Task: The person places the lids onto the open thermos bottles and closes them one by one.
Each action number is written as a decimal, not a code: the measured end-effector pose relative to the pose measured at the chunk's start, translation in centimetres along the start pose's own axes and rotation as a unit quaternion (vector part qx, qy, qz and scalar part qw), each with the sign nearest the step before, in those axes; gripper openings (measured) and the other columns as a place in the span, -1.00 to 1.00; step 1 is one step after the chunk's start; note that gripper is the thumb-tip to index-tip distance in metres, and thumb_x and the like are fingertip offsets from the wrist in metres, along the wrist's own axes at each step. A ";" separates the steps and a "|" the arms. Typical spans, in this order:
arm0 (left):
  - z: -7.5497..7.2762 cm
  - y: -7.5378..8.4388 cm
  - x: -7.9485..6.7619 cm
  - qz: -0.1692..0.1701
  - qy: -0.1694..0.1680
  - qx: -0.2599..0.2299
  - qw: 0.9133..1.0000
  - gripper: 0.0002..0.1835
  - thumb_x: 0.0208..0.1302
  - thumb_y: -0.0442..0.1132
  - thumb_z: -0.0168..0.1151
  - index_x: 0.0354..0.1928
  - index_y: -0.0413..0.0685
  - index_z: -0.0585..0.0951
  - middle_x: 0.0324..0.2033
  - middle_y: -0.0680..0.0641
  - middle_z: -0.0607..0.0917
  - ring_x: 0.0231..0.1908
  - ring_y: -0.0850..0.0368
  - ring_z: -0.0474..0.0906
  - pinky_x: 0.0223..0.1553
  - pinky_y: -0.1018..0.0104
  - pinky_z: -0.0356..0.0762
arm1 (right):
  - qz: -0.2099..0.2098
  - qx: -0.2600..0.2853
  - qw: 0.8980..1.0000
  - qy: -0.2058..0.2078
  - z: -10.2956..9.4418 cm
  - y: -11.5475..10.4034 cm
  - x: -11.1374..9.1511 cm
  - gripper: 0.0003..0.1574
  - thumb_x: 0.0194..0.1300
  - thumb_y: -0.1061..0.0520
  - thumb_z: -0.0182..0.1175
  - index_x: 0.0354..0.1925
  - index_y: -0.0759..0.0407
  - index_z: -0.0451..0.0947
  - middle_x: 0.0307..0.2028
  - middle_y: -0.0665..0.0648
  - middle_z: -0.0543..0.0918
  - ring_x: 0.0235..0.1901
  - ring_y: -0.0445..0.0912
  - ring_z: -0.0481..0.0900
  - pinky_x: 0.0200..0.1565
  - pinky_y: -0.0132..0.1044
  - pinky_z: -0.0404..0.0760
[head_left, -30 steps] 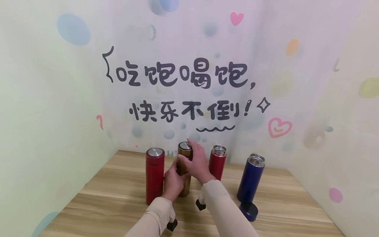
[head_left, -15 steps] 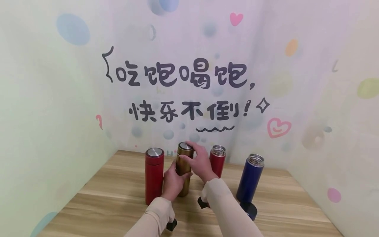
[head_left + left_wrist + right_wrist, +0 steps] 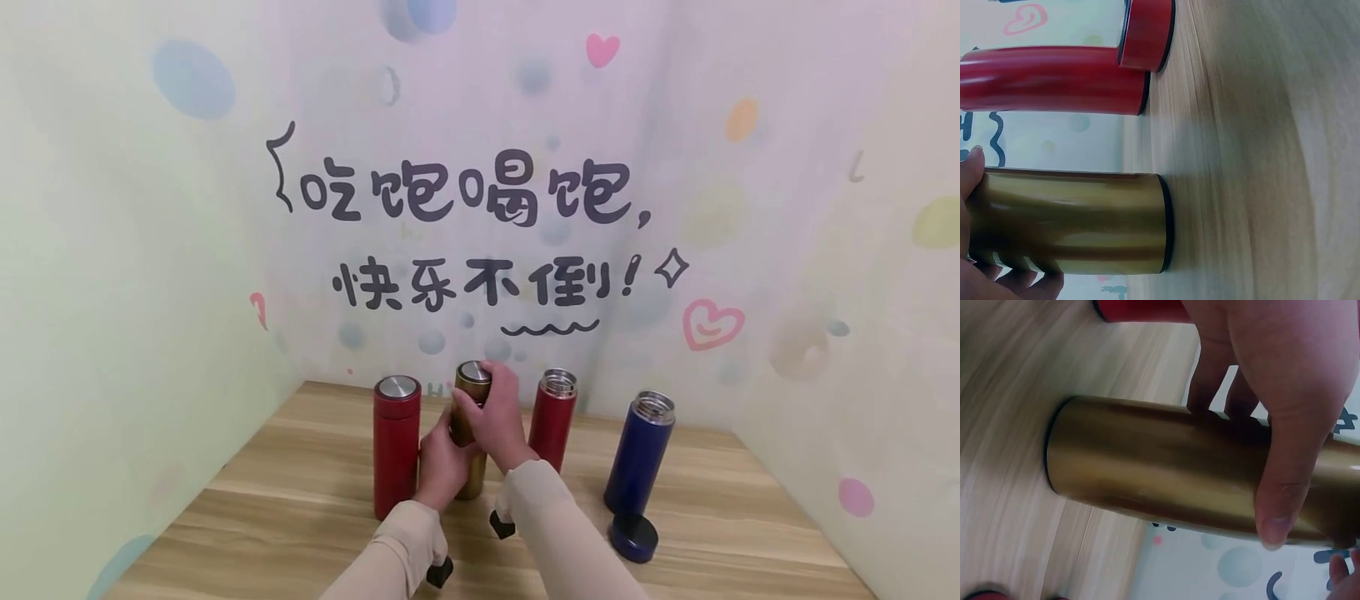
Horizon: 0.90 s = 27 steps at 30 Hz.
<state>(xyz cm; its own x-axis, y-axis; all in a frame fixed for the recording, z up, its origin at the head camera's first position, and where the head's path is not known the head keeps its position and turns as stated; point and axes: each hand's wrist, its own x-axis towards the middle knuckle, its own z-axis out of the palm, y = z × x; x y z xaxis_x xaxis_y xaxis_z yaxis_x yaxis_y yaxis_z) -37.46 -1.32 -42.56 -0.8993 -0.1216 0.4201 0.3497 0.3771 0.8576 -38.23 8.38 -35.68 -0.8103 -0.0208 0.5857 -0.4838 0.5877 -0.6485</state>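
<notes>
In the head view, the gold flask [image 3: 462, 429] stands upright on the wood-grained desk [image 3: 300, 500], between the capped red flask [image 3: 396, 458] and the uncapped red flask [image 3: 551, 433]. The left hand [image 3: 444, 467] wraps the gold flask's body, its grip clamped on it. The right hand [image 3: 498, 421] sits higher, its grip clamped round the top end, thumb on the near side and fingers by the steel disc [image 3: 473, 372]. The capped red flask is just beside the left hand; the uncapped one is partly hidden by the right arm. Farther right stands the uncapped blue flask [image 3: 639, 458], with the blue lid [image 3: 633, 542] on the desk just in front of it. Beige sleeves [image 3: 562, 533] cover both arms. The wall [image 3: 127, 250] carries dark lettering [image 3: 495, 187].

In the left wrist view, turned sideways, the gold flask's black base [image 3: 1168, 224] rests on the desk. The left hand's thumb and fingers curl round the flask at the frame's edge. A short red piece [image 3: 1147, 34] overlaps a red flask in this view.

In the right wrist view, also sideways, the left hand's thumb lies across the gold flask, fingers hooked round its other side. Only fingertips of the right hand show, at the lower right; its hold cannot be told from here.
</notes>
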 end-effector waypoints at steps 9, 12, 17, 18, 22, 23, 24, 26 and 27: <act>0.1 -0.1 0.2 0.028 0.036 0.013 0.999 -0.24 0.00 -0.06 0.54 0.23 -0.14 0.45 0.00 -0.26 0.65 -0.05 -0.13 0.62 0.02 -0.09 0.54 | 0.005 0.067 0.996 -0.052 -1.7 0.9 0.3 -0.35 0.30 0.00 0.29 0.31 -0.08 0.32 0.22 0.09 0.43 0.17 0.01 0.38 0.16 0.07 0.46; 0.1 -0.1 0.3 0.017 0.030 0.010 0.999 -0.22 0.00 -0.05 0.54 0.26 -0.12 0.43 0.03 -0.26 0.63 -0.02 -0.14 0.60 0.05 -0.10 0.52 | -0.001 0.045 0.998 -0.031 -1.6 0.8 0.3 -0.32 0.24 -0.03 0.35 0.27 -0.05 0.38 0.18 0.09 0.48 0.13 0.00 0.39 0.14 0.02 0.48; 0.0 0.1 0.1 -0.010 0.006 -0.002 1.000 -0.19 0.06 -0.10 0.51 0.34 -0.11 0.36 0.12 -0.23 0.58 0.06 -0.16 0.56 0.10 -0.16 0.46 | -0.019 0.002 0.999 0.033 -0.8 0.4 0.1 -0.30 0.15 -0.04 0.43 0.19 0.07 0.43 0.07 0.10 0.54 0.05 -0.03 0.43 0.09 -0.09 0.53; 0.0 0.1 0.0 -0.013 0.002 -0.005 1.000 -0.19 0.07 -0.11 0.50 0.35 -0.11 0.35 0.13 -0.22 0.58 0.06 -0.16 0.56 0.11 -0.16 0.46 | -0.019 -0.010 0.999 0.046 -0.6 0.3 0.0 -0.30 0.14 -0.06 0.44 0.18 0.08 0.44 0.06 0.09 0.54 0.03 -0.04 0.44 0.07 -0.12 0.54; 0.0 0.2 0.0 -0.013 0.000 -0.004 1.000 -0.22 0.09 -0.16 0.48 0.35 -0.10 0.36 0.13 -0.20 0.59 0.06 -0.14 0.57 0.11 -0.13 0.46 | -0.023 -0.056 0.994 0.086 0.1 0.1 -0.2 -0.30 0.12 -0.10 0.44 0.17 0.04 0.44 0.00 0.10 0.53 -0.01 -0.03 0.43 0.03 -0.11 0.54; 0.0 0.1 0.0 -0.011 0.001 -0.001 1.000 -0.22 0.09 -0.16 0.48 0.35 -0.10 0.35 0.13 -0.20 0.59 0.07 -0.14 0.57 0.11 -0.11 0.46 | -0.024 -0.067 0.993 0.092 0.3 0.0 -0.3 -0.28 0.12 -0.11 0.44 0.19 0.00 0.43 0.00 0.10 0.52 -0.02 -0.03 0.43 0.01 -0.11 0.54; 0.0 0.1 0.0 -0.006 0.001 0.000 1.000 -0.22 0.09 -0.18 0.48 0.36 -0.10 0.35 0.15 -0.20 0.58 0.08 -0.14 0.56 0.11 -0.11 0.46 | -0.024 -0.078 0.992 0.096 0.4 0.0 -0.3 -0.26 0.12 -0.13 0.43 0.22 -0.04 0.43 0.00 0.10 0.52 -0.01 -0.03 0.42 0.01 -0.10 0.53; 0.1 0.1 0.1 -0.001 0.003 0.003 1.000 -0.22 0.10 -0.20 0.47 0.37 -0.10 0.35 0.16 -0.20 0.57 0.09 -0.14 0.56 0.11 -0.08 0.47 | -0.027 -0.093 0.990 0.101 0.5 0.0 -0.3 -0.26 0.14 -0.15 0.41 0.25 -0.12 0.43 0.00 0.11 0.50 -0.01 -0.02 0.40 0.00 -0.08 0.51; 0.1 0.1 0.1 0.002 0.003 0.001 1.000 -0.22 0.11 -0.21 0.46 0.37 -0.10 0.34 0.17 -0.20 0.57 0.09 -0.14 0.55 0.12 -0.07 0.47 | -0.031 -0.097 0.990 0.100 0.5 0.0 -0.3 -0.27 0.14 -0.15 0.40 0.26 -0.15 0.43 0.00 0.12 0.49 0.00 0.00 0.39 -0.01 -0.06 0.50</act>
<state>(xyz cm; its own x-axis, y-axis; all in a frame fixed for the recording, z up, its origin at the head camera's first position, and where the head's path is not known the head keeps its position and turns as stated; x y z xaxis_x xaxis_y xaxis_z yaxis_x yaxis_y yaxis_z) -37.52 -1.25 -42.50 -0.8959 -0.1256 0.4261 0.3533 0.3799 0.8549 -38.15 7.98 -36.17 -0.6896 0.0884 0.7187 -0.4424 0.7343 -0.5148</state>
